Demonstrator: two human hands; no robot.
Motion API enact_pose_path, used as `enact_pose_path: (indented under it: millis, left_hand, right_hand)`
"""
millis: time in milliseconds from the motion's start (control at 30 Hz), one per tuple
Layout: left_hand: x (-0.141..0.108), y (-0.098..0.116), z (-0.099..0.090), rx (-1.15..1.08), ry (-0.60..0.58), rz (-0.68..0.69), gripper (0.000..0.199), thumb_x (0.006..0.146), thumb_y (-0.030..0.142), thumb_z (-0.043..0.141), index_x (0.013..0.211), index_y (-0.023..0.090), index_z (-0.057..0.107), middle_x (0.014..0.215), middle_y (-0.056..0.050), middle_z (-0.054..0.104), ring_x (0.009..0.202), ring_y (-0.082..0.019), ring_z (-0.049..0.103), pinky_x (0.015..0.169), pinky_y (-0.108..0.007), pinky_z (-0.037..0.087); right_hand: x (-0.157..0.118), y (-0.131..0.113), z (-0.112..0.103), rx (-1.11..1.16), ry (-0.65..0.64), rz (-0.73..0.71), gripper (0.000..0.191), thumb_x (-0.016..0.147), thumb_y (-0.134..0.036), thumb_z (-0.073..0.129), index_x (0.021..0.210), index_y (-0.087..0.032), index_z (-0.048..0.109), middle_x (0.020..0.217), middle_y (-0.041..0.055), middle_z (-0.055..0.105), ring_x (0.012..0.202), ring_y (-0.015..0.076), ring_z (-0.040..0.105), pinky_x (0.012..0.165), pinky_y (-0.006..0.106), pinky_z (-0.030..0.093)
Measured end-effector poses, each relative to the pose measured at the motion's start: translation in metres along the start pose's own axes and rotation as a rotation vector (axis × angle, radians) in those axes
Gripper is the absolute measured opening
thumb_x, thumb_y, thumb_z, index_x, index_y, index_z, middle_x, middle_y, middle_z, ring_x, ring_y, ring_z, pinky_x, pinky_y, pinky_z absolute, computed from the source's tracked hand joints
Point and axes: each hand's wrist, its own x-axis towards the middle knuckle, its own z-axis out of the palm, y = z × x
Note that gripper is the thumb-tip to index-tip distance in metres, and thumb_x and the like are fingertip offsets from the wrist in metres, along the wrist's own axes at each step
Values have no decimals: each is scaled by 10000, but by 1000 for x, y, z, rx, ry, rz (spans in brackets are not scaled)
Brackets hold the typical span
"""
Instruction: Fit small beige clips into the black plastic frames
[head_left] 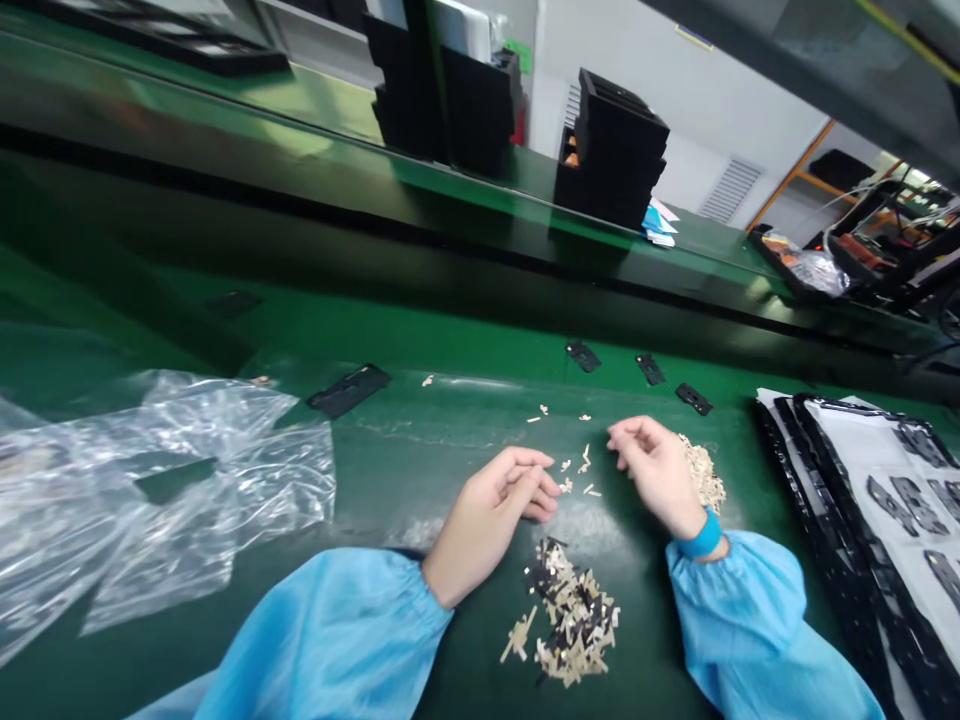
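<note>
My left hand (499,505) hovers above the green table, its fingers bent and pressed together with the thumb lying against them. To its right, the fingers of my right hand (656,470) are curled in towards the thumb. Whatever either hand may hold is too small or hidden to see. Between the hands lie several small beige pieces (586,460). A pile of mixed beige and black strips (577,620) spreads nearer to me. Another pile, of small beige pieces (703,472), sits just behind my right hand, partly covered by it.
Clear plastic bags (277,490) lie at the left beside a flat black part (349,391). Several small black plates (649,369) lie farther back. Stacked black trays (885,500) with dark parts stand at the right. A raised shelf (480,205) crosses the back, carrying black bins (611,150).
</note>
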Motion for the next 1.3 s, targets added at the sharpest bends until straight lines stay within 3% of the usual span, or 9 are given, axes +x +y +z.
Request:
enact_pose_path:
  millis: [200,333,467,633,800,967,1067,1167,1300]
  left_hand:
    - [0,1,0,10,-19,13,310,890,447,627,988,153,609,800,-53,718,671,-169,694,647,-316,601]
    - [1,-1,0,-1,-35,25,301,898,433,615,1002,150,604,808,-54,716,673,-165,691,655,-316,599]
    - [2,-4,0,-16,-42,28,281,907,415,607,1006,153,596,804,-47,709,649,-154,682,644,-309,589]
    - [2,-7,2,-41,-57,50,273,909,408,606,1004,152,592,797,-42,693,663,-152,679,621,-291,578]
    - [3,-11,2,-77,-61,55,265,918,399,600,1009,150,592,791,-39,681,666,-147,672,607,-279,573]
    - [3,-12,3,-117,-67,56,232,916,369,614,998,152,598,781,-32,675,652,-138,667,592,-265,571]
    - [4,-11,5,-158,-64,58,235,918,376,627,995,156,599,782,-34,676,655,-135,665,593,-263,577]
    - [6,-9,5,-216,-26,47,307,908,439,650,1006,151,607,880,-68,692,710,-145,679,612,-279,599]
    - [7,-5,5,-292,-10,70,418,861,502,706,1054,142,618,1024,-112,707,878,-187,705,701,-307,629]
  right_hand:
    - [53,31,-93,-388,232,81,213,779,-381,629,755,-192,724,776,79,748,736,248,658,689,340,473]
    - [63,43,-115,-529,325,118,271,802,-345,562,884,-153,736,726,96,729,644,246,626,674,362,456]
    - [62,30,-93,-569,259,45,291,851,-396,548,892,-177,735,799,92,751,681,238,640,676,338,463]
    - [87,3,-32,-586,86,-53,149,847,-318,622,852,-221,735,864,51,761,782,225,682,773,313,488]
    - [127,-4,17,-640,99,-11,234,794,-338,735,947,-163,703,1119,167,694,935,287,681,816,363,494]
    - [143,-10,17,-618,72,51,270,671,-298,843,765,-177,621,770,75,677,689,244,640,653,335,477]
    - [123,-23,12,-558,44,-29,185,756,-254,766,769,-201,589,726,10,644,659,184,602,646,292,453]
    - [75,-37,16,-473,-16,-165,172,848,-337,708,827,-214,590,699,-19,603,629,159,560,637,281,453]
    - [0,-43,30,-337,-4,-533,59,928,-258,608,881,-234,582,834,31,615,677,177,571,642,314,496]
